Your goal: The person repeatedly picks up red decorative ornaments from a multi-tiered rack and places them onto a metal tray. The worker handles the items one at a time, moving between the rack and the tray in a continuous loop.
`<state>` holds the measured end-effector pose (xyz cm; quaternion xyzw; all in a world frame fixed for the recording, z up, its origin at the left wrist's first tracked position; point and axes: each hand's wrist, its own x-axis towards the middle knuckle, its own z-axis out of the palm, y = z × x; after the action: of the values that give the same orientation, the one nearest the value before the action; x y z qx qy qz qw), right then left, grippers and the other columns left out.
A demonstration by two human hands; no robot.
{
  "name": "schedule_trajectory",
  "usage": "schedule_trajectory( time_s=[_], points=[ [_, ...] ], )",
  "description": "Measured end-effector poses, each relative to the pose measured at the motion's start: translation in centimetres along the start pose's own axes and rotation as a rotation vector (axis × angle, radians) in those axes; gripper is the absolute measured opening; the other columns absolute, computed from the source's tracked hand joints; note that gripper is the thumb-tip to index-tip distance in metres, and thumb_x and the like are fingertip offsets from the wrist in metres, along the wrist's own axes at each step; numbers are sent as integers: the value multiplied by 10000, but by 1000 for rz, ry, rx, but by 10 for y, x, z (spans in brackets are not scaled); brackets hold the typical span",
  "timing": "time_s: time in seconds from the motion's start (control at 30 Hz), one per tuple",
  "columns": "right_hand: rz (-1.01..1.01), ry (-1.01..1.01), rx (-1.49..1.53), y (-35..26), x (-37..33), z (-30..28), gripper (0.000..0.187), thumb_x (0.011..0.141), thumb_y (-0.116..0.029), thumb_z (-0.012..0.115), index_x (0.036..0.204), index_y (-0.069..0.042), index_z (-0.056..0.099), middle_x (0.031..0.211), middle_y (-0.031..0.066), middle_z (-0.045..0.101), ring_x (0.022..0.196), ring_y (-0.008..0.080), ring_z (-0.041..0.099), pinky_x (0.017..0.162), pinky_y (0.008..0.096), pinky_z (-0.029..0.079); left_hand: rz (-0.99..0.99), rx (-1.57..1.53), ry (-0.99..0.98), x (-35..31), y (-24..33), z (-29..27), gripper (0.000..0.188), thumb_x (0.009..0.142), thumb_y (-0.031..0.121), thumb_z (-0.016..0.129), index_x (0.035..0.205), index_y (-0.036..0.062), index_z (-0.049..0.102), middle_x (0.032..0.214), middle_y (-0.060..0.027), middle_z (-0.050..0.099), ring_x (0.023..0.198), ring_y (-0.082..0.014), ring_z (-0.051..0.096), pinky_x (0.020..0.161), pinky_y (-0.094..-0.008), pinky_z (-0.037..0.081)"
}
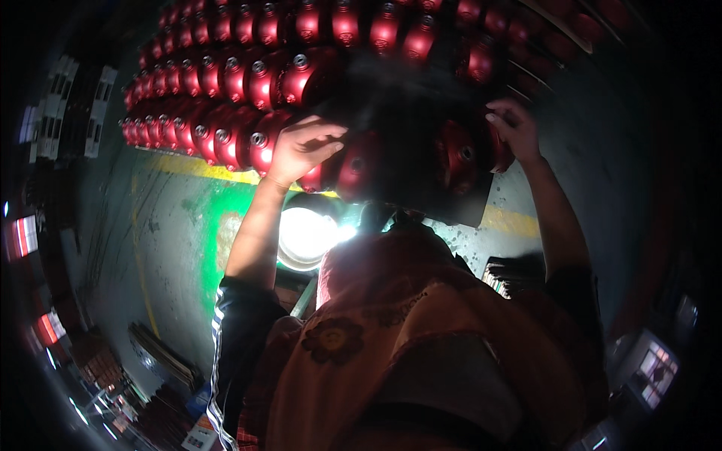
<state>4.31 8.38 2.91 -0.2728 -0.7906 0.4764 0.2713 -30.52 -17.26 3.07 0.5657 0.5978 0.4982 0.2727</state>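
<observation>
Rounded, glossy red metal canisters [297, 79], each with a small silvery round fitting, stand in rows in front of me. My left hand [307, 146] is over the nearest row, its fingers stretched to the right and its thumb apart from them. Beside it are a red canister [261, 144] and a dimmer red canister [355, 167]. At the right end, my right hand [515, 129] has its fingers bent toward the thumb, beside a shaded red canister [499, 152]; what lies between its fingertips is hidden. A dark flat panel [459, 210] lies between my hands, mostly in shadow.
A glaring round lamp [304, 233] shines below my left hand. Yellow lines [199, 167] cross the grey floor [169, 248]. Stacked flat sheets [511, 276] lie near my right elbow, and another flat stack [162, 353] at lower left.
</observation>
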Motion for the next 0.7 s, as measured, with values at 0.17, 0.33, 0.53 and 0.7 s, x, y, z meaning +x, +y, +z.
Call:
schedule_trajectory(
  time_s=[0.17,0.33,0.53,0.7],
  points=[
    [114,-98,-63,-38,-45,11,437,830,-50,784,1237,-137,649,764,-47,539,702,44,521,637,213,457,8,-24,-39,-13,12,2,507,747,-43,820,1225,55,684,734,56,509,690,-42,481,640,-199,428],
    [277,-290,-183,-67,-51,33,488,841,-148,775,1301,-170,614,731,41,593,659,108,571,617,284,472,105,212,-328,-3,26,1,633,696,93,868,1289,155,657,855,-26,612,741,-177,634,691,-309,540],
    [168,-257,-299,-59,-48,45,366,891,-224,716,1242,-178,624,803,92,639,704,220,635,657,353,500,172,255,-521,12,22,5,388,792,159,786,1171,163,703,955,-93,696,848,-295,690,750,-383,573],
    [148,-128,-378,-60,-71,54,312,903,-241,689,1203,-174,630,945,113,688,818,283,685,732,386,527,209,278,-318,-20,36,20,296,786,121,775,1078,101,731,968,-108,726,860,-287,698,757,-361,570]
  ],
)
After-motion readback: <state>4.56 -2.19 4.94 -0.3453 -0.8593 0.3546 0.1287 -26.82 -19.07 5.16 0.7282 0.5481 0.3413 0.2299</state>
